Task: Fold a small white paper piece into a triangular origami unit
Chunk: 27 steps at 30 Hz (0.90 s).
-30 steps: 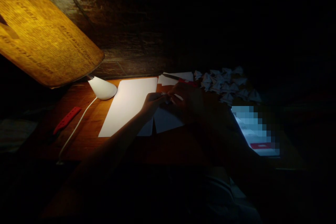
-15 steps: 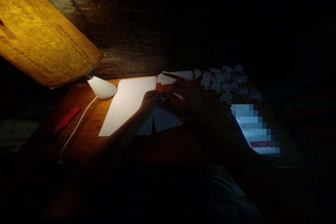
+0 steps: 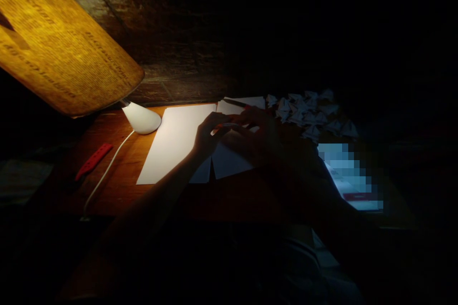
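Above the white sheets, my left hand has its fingers curled around a small piece of folded paper. My right hand meets it from the other side, its fingers closed on the same piece. Shadow and fingers hide most of the paper. Beneath my left hand and forearm lies a large white sheet. Another sheet lies to its right, partly under my right hand. Just behind my right hand, a dark-bladed tool with a red handle rests on more paper; its kind is unclear.
Several folded paper pieces are heaped at the back right. A lit screen lies at the right. On the left stand a lamp base with a yellow printed shade, its white cord, and a red strip-shaped object.
My hands have risen slightly, and more of the folded paper shows between my fingers. The whole view has shifted a little.
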Motion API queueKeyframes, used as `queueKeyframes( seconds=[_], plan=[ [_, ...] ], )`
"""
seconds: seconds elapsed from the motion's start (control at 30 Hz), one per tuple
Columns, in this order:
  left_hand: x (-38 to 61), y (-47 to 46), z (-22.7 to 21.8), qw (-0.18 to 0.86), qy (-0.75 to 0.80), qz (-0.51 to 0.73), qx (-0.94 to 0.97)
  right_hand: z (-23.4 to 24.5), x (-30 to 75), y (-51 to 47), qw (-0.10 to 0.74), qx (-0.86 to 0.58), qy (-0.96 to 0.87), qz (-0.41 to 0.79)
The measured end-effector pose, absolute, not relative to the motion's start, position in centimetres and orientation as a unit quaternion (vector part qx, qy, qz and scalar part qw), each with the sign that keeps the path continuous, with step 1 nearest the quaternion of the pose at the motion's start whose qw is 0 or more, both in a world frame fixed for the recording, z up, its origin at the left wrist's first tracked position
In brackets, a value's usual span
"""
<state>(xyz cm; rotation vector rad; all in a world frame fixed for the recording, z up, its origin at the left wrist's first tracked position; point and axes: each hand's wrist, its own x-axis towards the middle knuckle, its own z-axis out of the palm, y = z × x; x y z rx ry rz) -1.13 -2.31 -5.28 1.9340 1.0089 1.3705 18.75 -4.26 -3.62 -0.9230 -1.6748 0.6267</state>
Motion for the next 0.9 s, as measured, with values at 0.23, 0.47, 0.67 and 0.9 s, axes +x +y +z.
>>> queueKeyframes(
  seconds=[0.23, 0.47, 0.67, 0.9],
  plan=[
    [-0.9, -3.5, -4.1, 0.225, 0.378, 0.529, 0.726, -3.6, 19.0, -4.4, 0.517, -0.372, -0.732, 0.242],
    [-1.0, -4.2, -3.6, 0.191, 0.379, 0.516, 0.744, -3.7, 19.1, -4.5, 0.496, -0.36, -0.762, 0.209],
    [-1.3, -4.0, -3.8, 0.166, 0.352, 0.5, 0.774, -4.4, 19.2, -4.5, 0.506, -0.341, -0.776, 0.16],
    [-1.5, -4.0, -3.8, 0.157, 0.324, 0.495, 0.791, -4.0, 20.0, -4.5, 0.492, -0.335, -0.781, 0.189]
  ],
)
